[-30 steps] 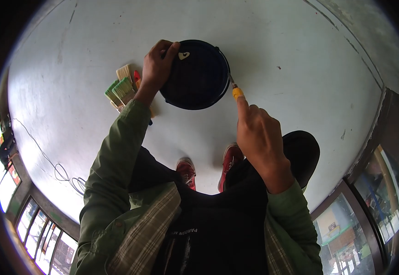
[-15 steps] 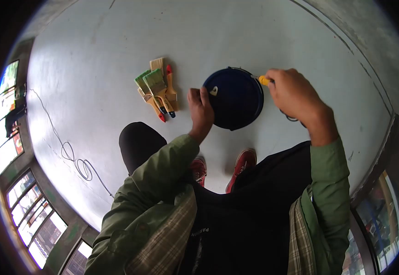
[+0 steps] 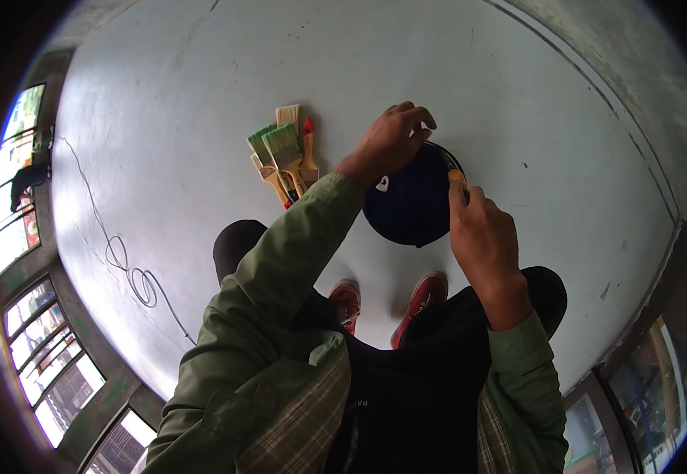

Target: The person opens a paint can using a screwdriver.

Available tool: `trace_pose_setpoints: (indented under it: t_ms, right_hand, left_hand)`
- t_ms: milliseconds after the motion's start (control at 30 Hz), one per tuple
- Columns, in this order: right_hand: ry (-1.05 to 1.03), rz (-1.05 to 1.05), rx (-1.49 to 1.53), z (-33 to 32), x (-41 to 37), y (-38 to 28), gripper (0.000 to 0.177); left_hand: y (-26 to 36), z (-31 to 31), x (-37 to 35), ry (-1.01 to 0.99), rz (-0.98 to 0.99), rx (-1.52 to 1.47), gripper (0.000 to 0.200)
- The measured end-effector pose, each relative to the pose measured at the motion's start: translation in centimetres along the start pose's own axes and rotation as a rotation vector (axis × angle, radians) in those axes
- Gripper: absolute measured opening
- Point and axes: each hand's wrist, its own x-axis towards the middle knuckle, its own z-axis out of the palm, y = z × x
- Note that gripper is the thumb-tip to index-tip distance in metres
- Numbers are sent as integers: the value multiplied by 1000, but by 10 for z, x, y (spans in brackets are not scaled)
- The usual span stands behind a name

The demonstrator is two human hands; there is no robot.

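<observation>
On the floor in front of my feet stands a round container with a dark blue lid (image 3: 407,201), like a paint can, with a small pale mark on the lid. My right hand (image 3: 486,237) is closed around a yellow-handled screwdriver (image 3: 457,177), its tip end at the right rim of the lid. Across the far left rim reaches my left hand (image 3: 395,136), fingers bent and apart, with nothing seen between them. Just left of the container lie several paintbrushes (image 3: 284,150) in a pile, some with green bristles, partly hidden behind my left sleeve.
A thin grey cable (image 3: 142,284) lies loosely coiled on the pale floor (image 3: 541,95) at the left. Red shoes (image 3: 422,304) are planted close below the container. Windows (image 3: 51,359) line the left side, and a wall edge (image 3: 667,268) runs along the right.
My left hand has gone from the lid's left edge to its far rim. My right hand has swung inward and lower, still holding the screwdriver at the right rim.
</observation>
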Motion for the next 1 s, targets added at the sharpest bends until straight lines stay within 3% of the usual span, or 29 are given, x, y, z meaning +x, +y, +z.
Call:
trace_pose_setpoints:
  t_ms: [33,200,267,333,367,467,567,767,1000]
  right_hand:
    - [15,1,21,1,-1,1,28]
    - [-1,30,172,-3,3,20,26]
    - [49,3,484,-8,12,45,22]
    - [-227,129,626,-30,33,63,22]
    - [-241,110,664,-30,44,71,24]
    - [-516,96,551,-62,89,80,26]
    - [-589,4,427,-61,115,76,24]
    - [-306,-122,210,-51,76,31,9]
    - [-5,22,56,-9,20,-8,13]
  left_hand:
    - [-1,1,6,-165,-49,-35,12]
    - [-6,-3,23,-360,-6,72,17]
    - [-4,-9,30,-423,-14,101,20]
    - [-4,-12,37,-556,-16,130,22]
    - [-5,-14,41,-554,-14,132,22]
    - [-9,-14,46,-664,6,119,20]
    - [-12,-11,44,-627,-46,127,20]
    - [-8,-15,44,-679,-59,125,25]
    - [-13,-4,23,-498,-145,-29,26]
